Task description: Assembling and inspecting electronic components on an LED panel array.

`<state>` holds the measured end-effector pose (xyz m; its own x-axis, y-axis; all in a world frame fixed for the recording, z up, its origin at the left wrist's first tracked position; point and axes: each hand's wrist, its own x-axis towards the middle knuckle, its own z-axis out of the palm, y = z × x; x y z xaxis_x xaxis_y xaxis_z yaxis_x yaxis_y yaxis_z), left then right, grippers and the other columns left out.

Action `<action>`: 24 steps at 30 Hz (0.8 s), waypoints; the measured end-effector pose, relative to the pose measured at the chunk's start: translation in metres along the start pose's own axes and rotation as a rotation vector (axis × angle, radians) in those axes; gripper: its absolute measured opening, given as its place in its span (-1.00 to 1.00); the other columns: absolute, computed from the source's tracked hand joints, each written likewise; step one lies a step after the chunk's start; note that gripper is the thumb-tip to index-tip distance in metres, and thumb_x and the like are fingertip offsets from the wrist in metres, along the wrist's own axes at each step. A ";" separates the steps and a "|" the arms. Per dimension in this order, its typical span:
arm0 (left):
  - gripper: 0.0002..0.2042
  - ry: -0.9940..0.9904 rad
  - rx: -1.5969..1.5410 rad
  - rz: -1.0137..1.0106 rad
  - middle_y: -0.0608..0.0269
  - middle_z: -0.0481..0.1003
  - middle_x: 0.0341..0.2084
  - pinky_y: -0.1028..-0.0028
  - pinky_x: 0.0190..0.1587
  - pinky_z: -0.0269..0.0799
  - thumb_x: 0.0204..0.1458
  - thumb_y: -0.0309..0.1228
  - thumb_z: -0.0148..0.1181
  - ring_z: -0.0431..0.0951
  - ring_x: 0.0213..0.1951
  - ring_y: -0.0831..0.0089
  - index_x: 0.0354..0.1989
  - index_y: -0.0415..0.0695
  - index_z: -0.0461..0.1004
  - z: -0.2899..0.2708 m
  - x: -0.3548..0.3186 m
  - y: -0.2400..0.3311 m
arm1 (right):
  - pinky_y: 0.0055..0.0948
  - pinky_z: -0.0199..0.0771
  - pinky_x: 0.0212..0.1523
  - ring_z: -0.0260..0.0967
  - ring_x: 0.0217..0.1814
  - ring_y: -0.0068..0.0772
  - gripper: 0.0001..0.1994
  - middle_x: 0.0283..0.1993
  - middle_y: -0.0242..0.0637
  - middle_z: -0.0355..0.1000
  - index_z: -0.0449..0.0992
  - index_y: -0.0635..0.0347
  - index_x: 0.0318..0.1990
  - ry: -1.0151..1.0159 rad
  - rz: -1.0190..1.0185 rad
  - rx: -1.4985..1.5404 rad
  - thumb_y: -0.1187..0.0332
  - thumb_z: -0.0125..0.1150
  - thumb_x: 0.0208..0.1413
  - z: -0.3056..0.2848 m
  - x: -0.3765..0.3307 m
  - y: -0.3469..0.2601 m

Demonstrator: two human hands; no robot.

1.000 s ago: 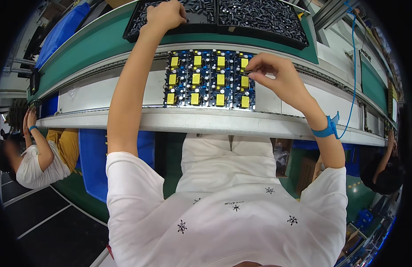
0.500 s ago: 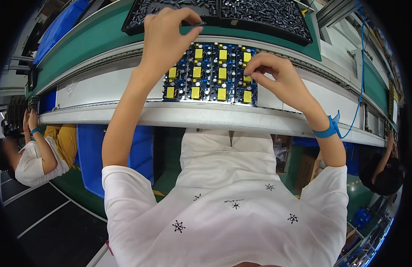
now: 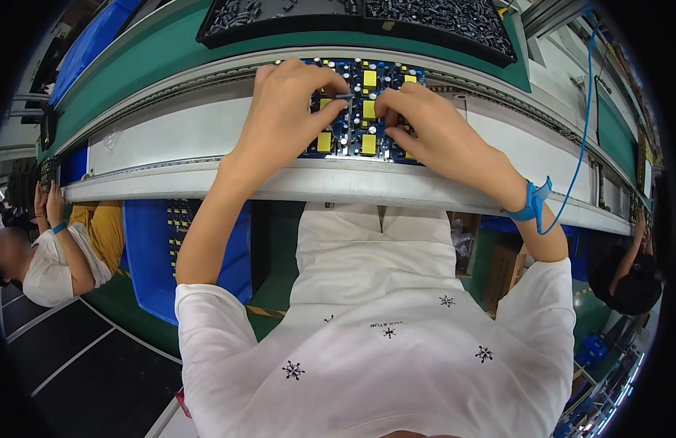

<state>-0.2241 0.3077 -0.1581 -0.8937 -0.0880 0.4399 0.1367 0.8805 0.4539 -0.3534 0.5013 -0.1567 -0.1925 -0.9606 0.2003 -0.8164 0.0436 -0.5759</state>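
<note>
A panel of blue circuit boards (image 3: pixel 358 150) with yellow block-shaped parts lies across the rails at the middle of the bench. Above its left half, my left hand (image 3: pixel 290 117) pinches a small dark cylindrical capacitor (image 3: pixel 343 95) between thumb and index finger. My right hand (image 3: pixel 433 124) is at the panel's right half, its fingers curled down among the parts. Whatever its fingertips hold, if anything, is hidden. Both hands cover some of the boards.
Beyond the rails stand two black trays (image 3: pixel 301 28) of dark capacitors on a green surface. The conveyor's pale front rail (image 3: pixel 338 175) runs before me. A blue cord joins my right wristband (image 3: pixel 531 203). A blue bin (image 3: pixel 144 248) sits below left. Other people work at both sides.
My left hand has come down from the tray's edge to the panel with the capacitor. My right hand has shifted left over the boards. Boards now show in the blue bin.
</note>
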 end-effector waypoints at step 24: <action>-0.90 -0.118 -0.097 -0.032 0.33 0.49 -0.56 0.36 -0.14 0.13 -0.05 -0.43 0.28 0.40 -0.34 0.37 -0.34 -0.12 0.56 0.001 -0.006 0.012 | -0.26 0.33 -0.21 0.30 -0.22 -0.17 -0.80 -0.32 -0.18 0.32 0.35 0.25 -0.20 -0.016 -0.032 0.041 0.61 0.15 0.00 0.001 0.001 0.003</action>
<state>-0.2178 0.3191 -0.1561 -0.9416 -0.0547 0.3322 0.1428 0.8286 0.5413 -0.3555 0.5006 -0.1592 -0.1580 -0.9656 0.2064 -0.7990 0.0022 -0.6014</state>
